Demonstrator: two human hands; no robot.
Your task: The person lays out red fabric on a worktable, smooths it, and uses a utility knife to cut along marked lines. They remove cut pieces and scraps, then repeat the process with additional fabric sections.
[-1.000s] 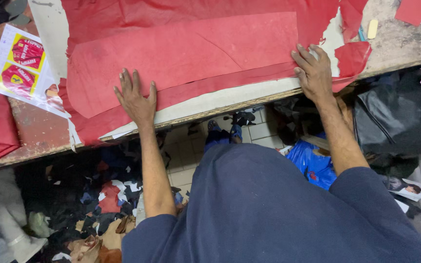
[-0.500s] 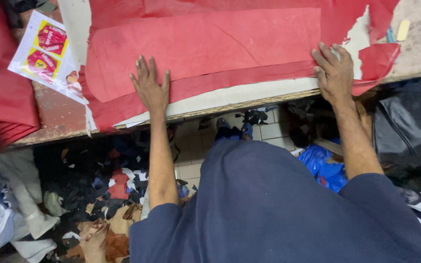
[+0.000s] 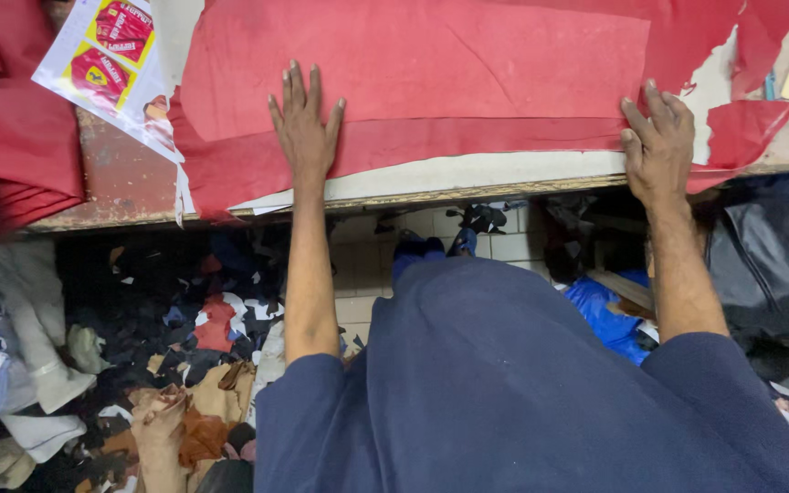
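Observation:
A large red sheet of material (image 3: 468, 73) lies spread over a worn table (image 3: 120, 178), with a second red layer showing under its near edge. My left hand (image 3: 303, 123) rests flat on it, fingers spread, near its left part. My right hand (image 3: 659, 141) presses flat on the sheet's near right edge at the table's front lip, beside a torn red flap (image 3: 741, 132). Neither hand holds anything.
A printed white packet with red and yellow panels (image 3: 111, 59) lies at the table's left. Folded red fabric (image 3: 2, 119) hangs at the far left. Scraps of leather and cloth (image 3: 175, 365) cover the floor under the table. A black bag (image 3: 769, 256) sits at right.
The view has shifted so the table sits higher and further right in frame. Both hands stay flat on the red sheet, the left one a little further onto it.

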